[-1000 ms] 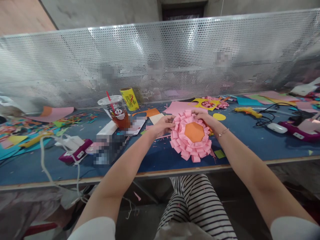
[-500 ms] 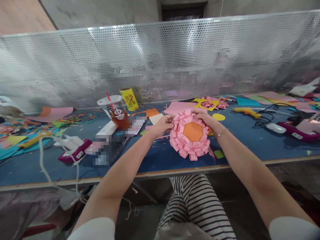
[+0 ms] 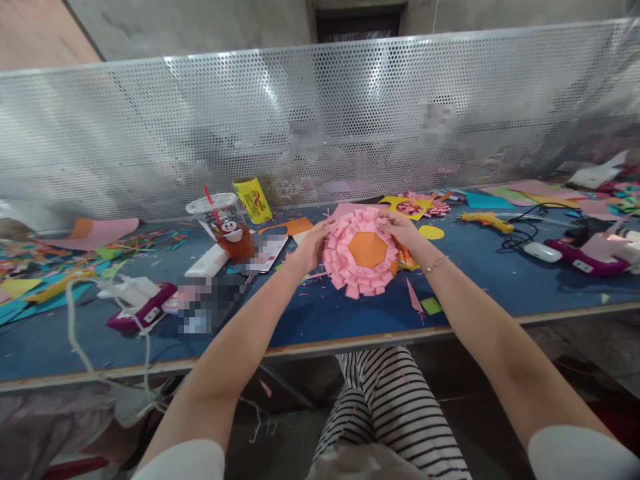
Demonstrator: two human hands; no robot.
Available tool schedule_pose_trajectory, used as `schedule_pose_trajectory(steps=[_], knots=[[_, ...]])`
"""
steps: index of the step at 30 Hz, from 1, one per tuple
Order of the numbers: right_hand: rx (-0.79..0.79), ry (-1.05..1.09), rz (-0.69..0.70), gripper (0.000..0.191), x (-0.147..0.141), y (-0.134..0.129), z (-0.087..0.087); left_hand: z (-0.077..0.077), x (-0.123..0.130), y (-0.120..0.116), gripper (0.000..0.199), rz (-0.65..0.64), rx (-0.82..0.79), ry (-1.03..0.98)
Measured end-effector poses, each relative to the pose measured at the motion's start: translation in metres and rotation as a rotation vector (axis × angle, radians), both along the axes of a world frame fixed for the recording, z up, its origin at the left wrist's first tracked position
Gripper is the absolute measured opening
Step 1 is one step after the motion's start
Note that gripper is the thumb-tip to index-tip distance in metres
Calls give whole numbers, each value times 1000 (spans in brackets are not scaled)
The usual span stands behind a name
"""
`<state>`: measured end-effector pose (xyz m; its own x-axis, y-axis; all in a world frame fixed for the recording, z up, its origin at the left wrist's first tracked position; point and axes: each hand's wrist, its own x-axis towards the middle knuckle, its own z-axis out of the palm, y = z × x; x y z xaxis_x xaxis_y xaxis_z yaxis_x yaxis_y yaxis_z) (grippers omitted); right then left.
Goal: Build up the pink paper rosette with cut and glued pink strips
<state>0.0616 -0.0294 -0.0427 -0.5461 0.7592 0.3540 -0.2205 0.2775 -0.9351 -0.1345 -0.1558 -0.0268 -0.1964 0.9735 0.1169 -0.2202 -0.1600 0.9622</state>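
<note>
A round pink paper flower (image 3: 345,275) with layered looped petals and an orange polygonal centre faces me above the blue tabletop. My left hand (image 3: 316,241) grips its left edge, the fingertips partly hidden behind the petals. On the upper right edge, my right hand (image 3: 400,230) holds it too, with fingers lying at the petals. Behind the flower lies a sheet of pink paper (image 3: 345,210), mostly covered. Just right of the flower, a yellow-orange object (image 3: 409,261) shows partly under my right wrist. Pink and green scraps (image 3: 431,306) lie close by.
Left stand a drink cup (image 3: 227,230) with a red straw and a yellow can-like container (image 3: 253,200). Purple power strips (image 3: 143,308) with cords sit at both sides. A yellow glue gun (image 3: 487,221) lies right. A perforated metal screen (image 3: 350,120) closes off the back.
The flower has risen and shifted slightly left, tilting in my hands. My left hand has moved further around its edge. The whole view has shifted a little.
</note>
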Motion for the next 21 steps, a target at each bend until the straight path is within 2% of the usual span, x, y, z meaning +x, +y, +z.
schedule_pose_trajectory(steps=[3,7,9,13,21], knots=[[46,-24,-94,33,0,5,-3,-3,-6,2,44,14,-45,60],[97,-37,-126,31,0,9,-4,-8,-11,1,47,-81,-128,179],[80,-24,-102,34,-1,10,-4,-10,-11,1,49,-109,-125,199],[10,5,-42,35,2,9,-1,-10,-11,2,47,-57,-72,189],[-62,3,149,32,12,-5,11,2,-9,-4,41,-12,20,125]])
